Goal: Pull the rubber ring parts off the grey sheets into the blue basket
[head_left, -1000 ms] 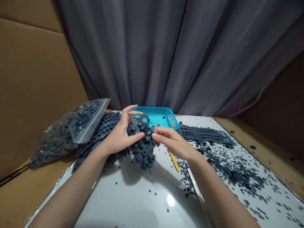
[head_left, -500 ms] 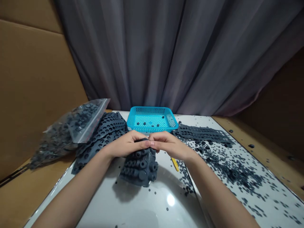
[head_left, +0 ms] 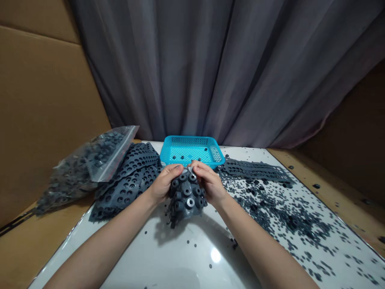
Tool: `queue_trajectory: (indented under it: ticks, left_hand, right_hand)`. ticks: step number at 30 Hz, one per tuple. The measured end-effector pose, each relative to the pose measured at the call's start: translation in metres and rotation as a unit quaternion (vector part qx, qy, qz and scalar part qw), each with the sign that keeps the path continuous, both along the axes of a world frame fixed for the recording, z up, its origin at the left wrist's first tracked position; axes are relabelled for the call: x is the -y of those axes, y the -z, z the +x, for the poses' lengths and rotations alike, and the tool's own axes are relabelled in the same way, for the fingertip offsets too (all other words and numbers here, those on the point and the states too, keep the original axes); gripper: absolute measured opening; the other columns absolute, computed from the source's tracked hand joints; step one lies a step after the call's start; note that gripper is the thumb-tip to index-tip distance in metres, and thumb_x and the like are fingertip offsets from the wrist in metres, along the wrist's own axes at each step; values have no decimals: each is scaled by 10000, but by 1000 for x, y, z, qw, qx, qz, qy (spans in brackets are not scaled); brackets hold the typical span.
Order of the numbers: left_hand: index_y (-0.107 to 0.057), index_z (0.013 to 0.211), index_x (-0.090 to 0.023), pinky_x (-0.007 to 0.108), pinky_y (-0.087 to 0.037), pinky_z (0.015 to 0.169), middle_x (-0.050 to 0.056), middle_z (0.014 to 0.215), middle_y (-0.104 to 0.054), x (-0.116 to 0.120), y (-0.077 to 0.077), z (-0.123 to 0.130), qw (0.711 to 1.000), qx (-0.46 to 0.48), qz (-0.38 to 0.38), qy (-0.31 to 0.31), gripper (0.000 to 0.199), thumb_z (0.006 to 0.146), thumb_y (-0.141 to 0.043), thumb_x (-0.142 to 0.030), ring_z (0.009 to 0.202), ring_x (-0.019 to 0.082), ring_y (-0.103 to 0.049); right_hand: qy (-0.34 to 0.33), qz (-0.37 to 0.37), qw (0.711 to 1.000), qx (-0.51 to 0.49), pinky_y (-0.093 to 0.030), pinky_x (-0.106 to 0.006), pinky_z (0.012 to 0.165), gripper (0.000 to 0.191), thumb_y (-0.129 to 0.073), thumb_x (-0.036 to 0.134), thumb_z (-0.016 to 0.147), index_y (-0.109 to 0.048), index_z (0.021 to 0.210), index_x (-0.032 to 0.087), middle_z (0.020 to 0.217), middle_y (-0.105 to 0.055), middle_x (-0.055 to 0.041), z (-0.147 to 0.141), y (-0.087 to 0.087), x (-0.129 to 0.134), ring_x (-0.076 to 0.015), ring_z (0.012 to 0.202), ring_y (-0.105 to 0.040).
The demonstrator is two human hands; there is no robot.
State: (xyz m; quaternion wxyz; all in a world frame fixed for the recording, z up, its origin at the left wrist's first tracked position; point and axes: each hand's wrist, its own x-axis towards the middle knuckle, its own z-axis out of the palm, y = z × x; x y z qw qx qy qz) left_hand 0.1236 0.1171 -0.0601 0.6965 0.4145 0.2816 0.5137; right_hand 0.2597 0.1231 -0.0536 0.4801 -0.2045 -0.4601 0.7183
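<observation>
A dark grey rubber sheet with raised round rings is bent over between my two hands, above the white table. My left hand grips its left edge, thumb on top. On the opposite edge, my right hand is closed with its thumb near the top. The fingers behind the sheet are hidden. Just beyond my hands sits a blue perforated basket with several small dark pieces in it.
At left, a clear bag of dark pieces lies beside stacked perforated sheets. A flat holed strip lies at right, with many small dark bits scattered around. Cardboard stands at left, a grey curtain behind.
My hands have moved apart to opposite edges of the sheet. The sheet has turned and risen, its ringed face now towards me. The yellow tool near my right hand is no longer visible.
</observation>
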Motion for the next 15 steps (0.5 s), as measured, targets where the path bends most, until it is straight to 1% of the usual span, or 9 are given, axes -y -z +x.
queue_trajectory:
  ticks: [5,10,12,15]
  left_hand:
    - [-572,575,-124,199,-390,487,-19,526,-573,-3,6,0,999,18,-38,-11,333,584,-771,-390,457,81,-494]
    - [-586,577,-126,206,-407,492,-18,525,-595,-5,7,3,997,31,-64,-22,286,581,-778,-338,458,88,-521]
    - [-598,585,-129,213,-429,520,-16,542,-612,-5,7,5,996,39,-70,-34,271,567,-784,-324,475,94,-541]
    - [-632,636,-136,239,-457,574,-11,572,-635,-6,7,9,992,56,-96,-65,246,542,-790,-300,510,114,-571]
  right_hand:
    - [6,-26,1000,-9,-188,-215,474,348,-689,373,629,-412,563,172,536,-321,55,1,7,-5,-76,495,-277]
    - [5,-56,998,0,-161,-212,452,337,-696,356,621,-416,589,172,532,-320,62,4,12,-10,-65,469,-255]
    - [14,-69,997,0,-144,-214,444,316,-694,346,630,-430,614,173,529,-309,69,4,14,-12,-61,458,-229]
    - [29,-85,996,-4,-161,-211,445,312,-686,353,631,-428,637,178,524,-298,75,2,17,-14,-59,454,-229]
